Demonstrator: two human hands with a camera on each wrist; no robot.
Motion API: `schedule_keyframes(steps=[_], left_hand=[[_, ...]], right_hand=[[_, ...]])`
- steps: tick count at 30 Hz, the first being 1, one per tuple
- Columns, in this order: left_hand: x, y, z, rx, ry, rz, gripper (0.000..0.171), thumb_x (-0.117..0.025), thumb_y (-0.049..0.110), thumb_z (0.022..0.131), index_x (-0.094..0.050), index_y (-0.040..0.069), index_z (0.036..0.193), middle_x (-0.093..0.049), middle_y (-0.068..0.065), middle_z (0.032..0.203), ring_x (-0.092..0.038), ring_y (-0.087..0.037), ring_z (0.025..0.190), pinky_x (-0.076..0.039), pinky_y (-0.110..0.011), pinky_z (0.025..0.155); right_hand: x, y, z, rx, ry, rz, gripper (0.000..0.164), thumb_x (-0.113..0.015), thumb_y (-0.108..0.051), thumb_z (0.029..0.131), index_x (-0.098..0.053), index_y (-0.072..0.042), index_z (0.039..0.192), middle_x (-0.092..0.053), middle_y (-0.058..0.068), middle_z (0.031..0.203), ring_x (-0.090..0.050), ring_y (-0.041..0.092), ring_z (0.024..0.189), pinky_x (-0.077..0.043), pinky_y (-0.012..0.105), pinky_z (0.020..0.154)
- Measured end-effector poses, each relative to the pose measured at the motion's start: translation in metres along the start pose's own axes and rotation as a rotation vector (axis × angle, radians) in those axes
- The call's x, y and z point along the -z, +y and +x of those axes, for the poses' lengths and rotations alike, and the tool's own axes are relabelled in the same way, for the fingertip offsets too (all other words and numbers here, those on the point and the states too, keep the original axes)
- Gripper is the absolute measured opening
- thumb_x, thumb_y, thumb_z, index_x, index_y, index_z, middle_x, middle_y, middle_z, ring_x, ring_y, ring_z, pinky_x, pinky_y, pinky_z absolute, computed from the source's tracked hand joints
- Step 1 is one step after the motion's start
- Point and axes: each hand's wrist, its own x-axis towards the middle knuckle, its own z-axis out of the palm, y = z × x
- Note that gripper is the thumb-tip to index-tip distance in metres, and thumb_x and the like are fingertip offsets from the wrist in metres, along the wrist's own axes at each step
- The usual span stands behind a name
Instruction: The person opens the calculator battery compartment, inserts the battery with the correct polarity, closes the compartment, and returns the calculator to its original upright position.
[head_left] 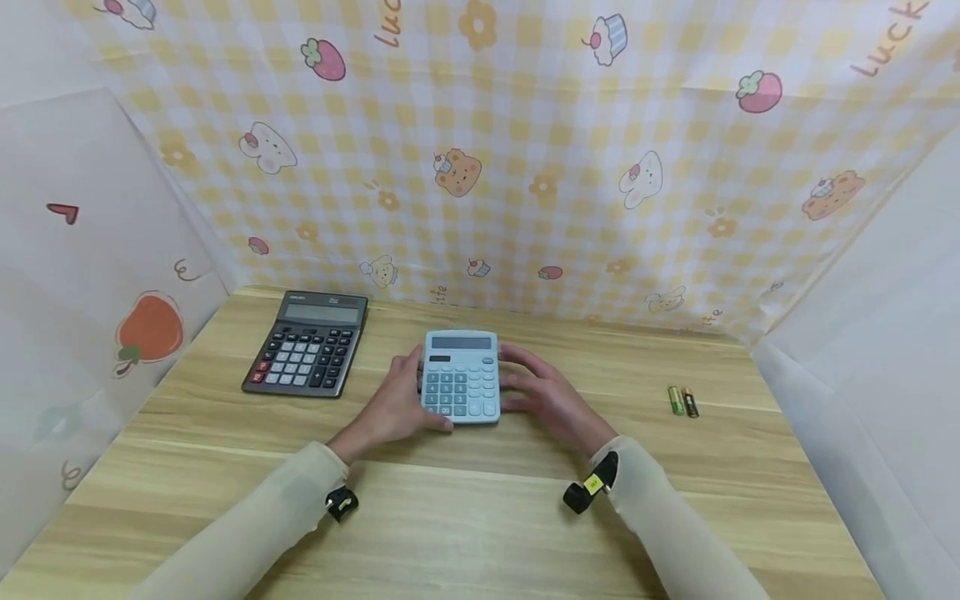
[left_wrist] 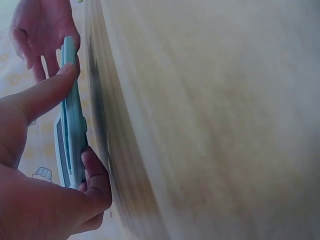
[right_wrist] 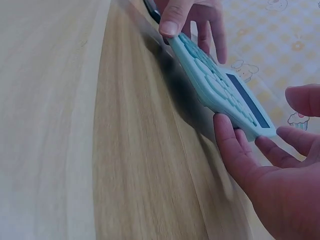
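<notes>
1. Two bare hands are at work on one light blue calculator [head_left: 461, 379], which is near the middle of the table [head_left: 465, 525], raised off the wood; the wrist views show its shadow below it.
2. The left hand [head_left: 392, 404] grips the calculator at its left side: one thumb lies over the lower corner of the key face, and the fingers are curled behind the back.
3. The right hand [head_left: 551, 400] is at the opposite edge with its fingers extended. In the right wrist view four fingers reach toward the casing, at least one touching it, while the thumb stands apart; nothing is clamped on this side.
4. The calculator has one dark display and one small dark strip below it, and its key face is turned up toward the head camera.
5. A second calculator, the dark grey calculator [head_left: 307, 346], lies to the left, well apart from the first. It has one display and two red keys.
6. Two batteries lie side by side at the right: one green battery [head_left: 677, 400] and one black battery [head_left: 691, 403].
7. Two pale sleeves cover the forearms, and one checked cloth [head_left: 510, 225] hangs behind.
</notes>
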Motion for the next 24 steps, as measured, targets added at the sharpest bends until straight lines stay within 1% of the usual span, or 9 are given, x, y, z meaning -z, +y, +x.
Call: schedule_keyframes(steps=[4,10,16,24], left_hand=[[-0.002,0.002,-0.001,0.019,-0.018,0.004,0.145,-0.108,0.016,0.064,-0.017,0.007,0.176,-0.043,-0.024,0.149,-0.057,-0.037,0.123,-0.045,-0.060,0.116],[-0.006,0.006,-0.002,0.020,-0.045,0.006,0.135,-0.107,0.017,0.066,-0.026,0.003,0.174,-0.042,-0.023,0.149,-0.055,-0.035,0.123,-0.045,-0.057,0.116],[-0.011,0.011,-0.004,0.031,-0.065,-0.014,0.136,-0.107,0.015,0.067,-0.025,0.002,0.174,-0.042,-0.020,0.143,-0.056,-0.030,0.117,-0.047,-0.053,0.113],[-0.019,0.018,-0.008,0.004,-0.079,-0.054,0.135,-0.107,0.009,0.064,-0.026,-0.002,0.172,-0.043,-0.019,0.140,-0.059,-0.026,0.112,-0.051,-0.047,0.104]], right_hand=[[0.003,0.000,-0.005,0.001,-0.010,0.010,0.059,-0.048,-0.004,0.114,-0.036,-0.004,0.171,-0.032,0.018,0.173,-0.057,0.034,0.134,-0.056,0.051,0.105],[0.008,-0.002,-0.013,-0.007,-0.008,0.004,0.060,-0.049,-0.005,0.113,-0.035,-0.004,0.171,-0.032,0.018,0.174,-0.057,0.035,0.135,-0.057,0.050,0.105],[0.013,-0.003,-0.023,-0.008,-0.006,-0.022,0.059,-0.048,-0.003,0.113,-0.034,-0.002,0.171,-0.031,0.020,0.173,-0.057,0.036,0.135,-0.057,0.052,0.105],[0.020,0.001,-0.037,-0.004,-0.005,-0.034,0.059,-0.045,-0.001,0.113,-0.034,-0.002,0.171,-0.029,0.019,0.174,-0.057,0.036,0.135,-0.058,0.050,0.103]])
